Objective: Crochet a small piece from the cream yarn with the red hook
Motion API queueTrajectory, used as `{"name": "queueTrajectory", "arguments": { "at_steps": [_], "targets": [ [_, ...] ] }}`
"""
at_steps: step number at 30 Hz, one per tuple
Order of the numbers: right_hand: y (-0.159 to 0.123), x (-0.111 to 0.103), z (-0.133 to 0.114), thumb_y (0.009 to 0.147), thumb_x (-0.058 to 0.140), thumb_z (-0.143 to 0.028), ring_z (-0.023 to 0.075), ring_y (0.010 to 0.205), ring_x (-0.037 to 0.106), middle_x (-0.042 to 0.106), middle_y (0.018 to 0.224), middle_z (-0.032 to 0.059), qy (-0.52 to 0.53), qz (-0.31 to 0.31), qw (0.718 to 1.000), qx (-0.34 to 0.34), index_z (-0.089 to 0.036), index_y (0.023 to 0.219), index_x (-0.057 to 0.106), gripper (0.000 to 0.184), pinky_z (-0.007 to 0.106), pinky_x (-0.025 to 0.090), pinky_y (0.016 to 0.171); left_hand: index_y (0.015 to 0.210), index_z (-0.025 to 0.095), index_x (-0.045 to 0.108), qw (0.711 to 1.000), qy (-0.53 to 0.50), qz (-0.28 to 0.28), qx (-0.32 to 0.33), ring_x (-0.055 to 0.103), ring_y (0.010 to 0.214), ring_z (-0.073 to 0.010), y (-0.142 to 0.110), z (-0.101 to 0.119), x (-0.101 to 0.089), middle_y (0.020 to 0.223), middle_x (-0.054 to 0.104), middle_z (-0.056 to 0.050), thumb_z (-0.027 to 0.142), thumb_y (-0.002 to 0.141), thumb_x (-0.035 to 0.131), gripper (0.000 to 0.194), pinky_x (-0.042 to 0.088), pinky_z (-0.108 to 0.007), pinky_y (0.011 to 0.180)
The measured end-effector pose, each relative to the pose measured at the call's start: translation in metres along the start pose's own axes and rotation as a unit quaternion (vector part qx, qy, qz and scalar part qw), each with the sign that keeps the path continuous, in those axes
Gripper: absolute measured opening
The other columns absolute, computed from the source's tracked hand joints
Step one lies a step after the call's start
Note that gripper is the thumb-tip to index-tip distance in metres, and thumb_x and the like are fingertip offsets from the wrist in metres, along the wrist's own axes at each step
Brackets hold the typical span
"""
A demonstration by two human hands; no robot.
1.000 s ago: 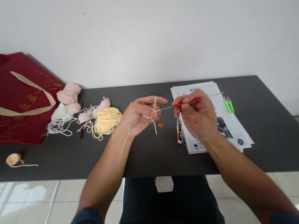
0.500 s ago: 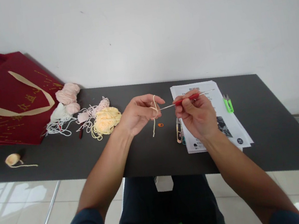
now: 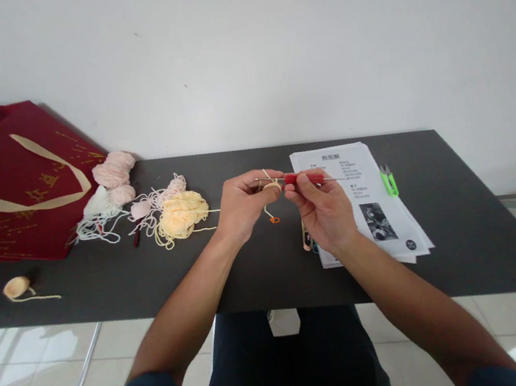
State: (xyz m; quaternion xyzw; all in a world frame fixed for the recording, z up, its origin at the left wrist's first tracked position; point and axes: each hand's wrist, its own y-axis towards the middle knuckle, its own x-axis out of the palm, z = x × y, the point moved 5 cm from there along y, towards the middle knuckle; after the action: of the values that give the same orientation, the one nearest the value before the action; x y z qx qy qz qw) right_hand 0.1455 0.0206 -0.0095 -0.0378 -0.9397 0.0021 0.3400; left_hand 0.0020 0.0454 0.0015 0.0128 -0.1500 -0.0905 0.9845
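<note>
My left hand (image 3: 246,203) pinches cream yarn (image 3: 267,186), which loops about its fingers with a short tail hanging down. In my right hand (image 3: 326,208) is a crochet hook (image 3: 304,178) with a red grip, held almost level. Its thin metal end points left and reaches in among the yarn at my left fingertips; whether it passes through a loop I cannot tell. Below the tail lies a small orange stitch marker (image 3: 275,219) on the table. A yellow yarn ball (image 3: 183,214) sits left of my left wrist, with strands running toward the wrist.
Printed sheets (image 3: 373,161) lie under my right hand, with green thread snips (image 3: 388,181) on their right edge. Pink and white yarn (image 3: 113,170) rests against a dark red gift bag (image 3: 6,213). A small cream crocheted piece (image 3: 16,287) is at the left of the black table (image 3: 463,219).
My right hand has moved left, carrying the hook's tip farther past my left fingertips into the yarn. The two hands are now closer together. The view has shifted slightly.
</note>
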Motion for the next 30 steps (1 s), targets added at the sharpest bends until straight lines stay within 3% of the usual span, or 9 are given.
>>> {"name": "queueTrajectory", "arguments": {
  "at_steps": [6,12,15,24,30],
  "targets": [
    [0.0018,-0.0022,0.0033,0.080,0.089,-0.034,0.0078,0.073,0.078,0.082,0.086,-0.0023,-0.018,0.006,1.000,-0.006,-0.021,0.088,0.070,0.025,0.015,0.068,0.075,0.095,0.018,0.081,1.000,0.019,0.024,-0.004,0.063,0.066,-0.0100,-0.0011,-0.0009,0.0009,0.074,0.073,0.000,0.017,0.071,0.084,0.025,0.047,-0.023,0.064],
    [0.0012,-0.0010,0.0058,0.081,0.088,-0.033,0.0072,0.071,0.076,0.083,0.088,-0.0011,-0.024,0.001,1.000,0.002,-0.021,0.088,0.069,0.024,0.016,0.067,0.073,0.120,0.019,0.078,1.000,0.018,0.015,-0.005,0.054,0.063,-0.0076,0.0008,-0.0009,0.0026,0.074,0.061,0.004,0.013,0.066,0.083,0.054,0.041,-0.022,0.060],
    [0.0015,-0.0007,0.0065,0.082,0.088,-0.032,0.0074,0.071,0.076,0.082,0.088,-0.0004,-0.025,-0.001,1.000,0.002,-0.021,0.089,0.068,0.023,0.016,0.066,0.072,0.124,0.020,0.076,1.000,0.006,0.018,-0.010,0.054,0.064,-0.0073,0.0010,-0.0004,0.0029,0.075,0.061,0.004,0.011,0.064,0.084,0.060,0.041,-0.022,0.060],
    [0.0018,-0.0021,0.0055,0.085,0.085,-0.033,0.0079,0.072,0.075,0.082,0.090,-0.0016,-0.037,-0.008,0.999,-0.022,-0.023,0.091,0.068,0.021,0.019,0.065,0.073,0.106,0.019,0.081,1.000,0.000,0.024,0.015,0.063,0.068,-0.0098,0.0018,-0.0016,-0.0008,0.078,0.072,0.001,0.020,0.072,0.086,0.034,0.053,-0.025,0.070],
    [0.0004,-0.0006,0.0027,0.085,0.084,-0.034,0.0081,0.073,0.075,0.083,0.091,-0.0018,-0.053,-0.013,0.998,-0.042,-0.025,0.097,0.070,0.020,0.020,0.064,0.075,0.109,0.018,0.080,1.000,0.004,0.023,0.018,0.066,0.069,-0.0104,0.0028,-0.0039,-0.0003,0.080,0.073,0.000,0.020,0.072,0.086,0.038,0.055,-0.025,0.071]
  ]
}}
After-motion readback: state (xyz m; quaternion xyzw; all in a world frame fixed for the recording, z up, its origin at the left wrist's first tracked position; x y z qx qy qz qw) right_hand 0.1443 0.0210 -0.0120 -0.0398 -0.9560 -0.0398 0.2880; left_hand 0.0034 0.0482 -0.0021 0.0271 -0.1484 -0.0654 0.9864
